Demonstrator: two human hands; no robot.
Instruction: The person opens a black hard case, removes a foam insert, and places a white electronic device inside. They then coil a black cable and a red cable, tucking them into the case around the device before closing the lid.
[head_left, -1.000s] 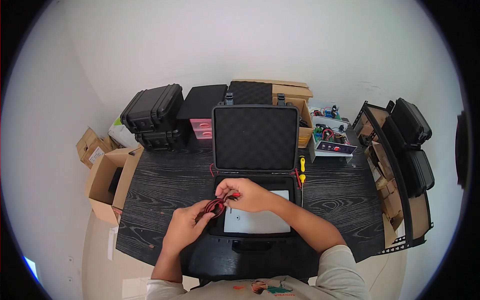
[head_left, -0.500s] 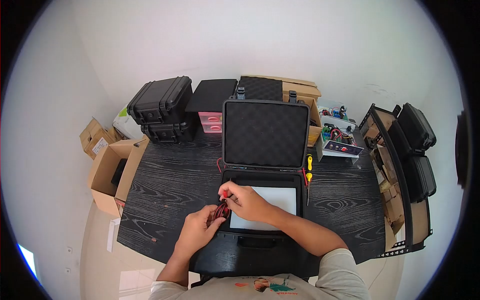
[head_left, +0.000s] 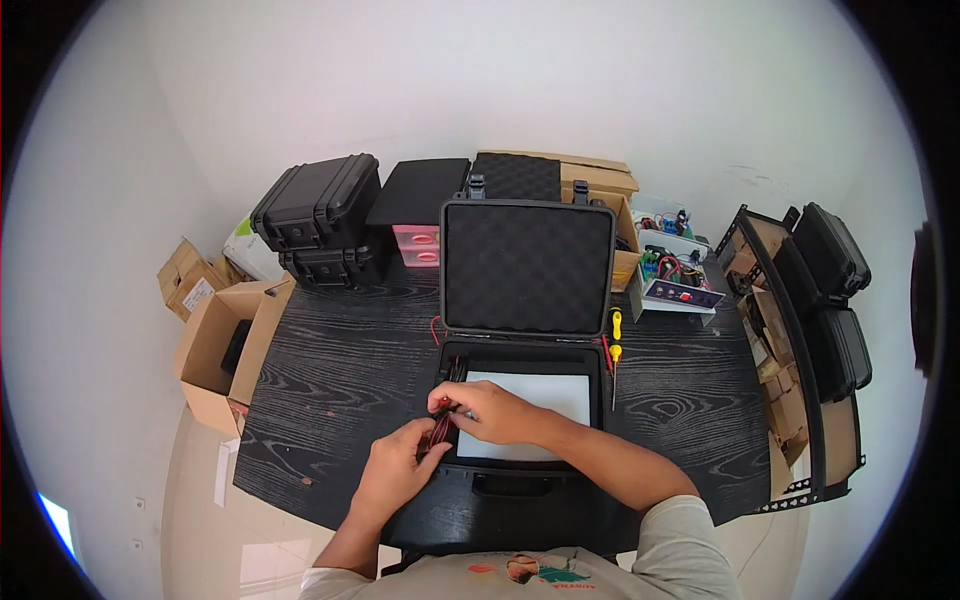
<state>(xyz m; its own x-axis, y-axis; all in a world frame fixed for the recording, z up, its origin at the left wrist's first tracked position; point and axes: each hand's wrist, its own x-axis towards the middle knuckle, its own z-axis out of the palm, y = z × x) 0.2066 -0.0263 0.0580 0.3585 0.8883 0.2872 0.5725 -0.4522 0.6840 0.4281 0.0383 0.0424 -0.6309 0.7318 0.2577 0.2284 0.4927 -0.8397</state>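
Pinching bundled leads [head_left: 440, 428] with closed left hand [head_left: 395, 472] and right hand [head_left: 492, 412] over case [head_left: 520, 488] left edge, seemingly to stop uncoiling.

Left of the open case [head_left: 520, 400] your desk [head_left: 330, 390] lies bare, while two screwdrivers [head_left: 612, 345] crowd its right side.

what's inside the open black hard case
A flat white panel fills most of the open black hard case. At its left edge the left hand and right hand pinch a red and black wire bundle. Anything beneath the panel is hidden.
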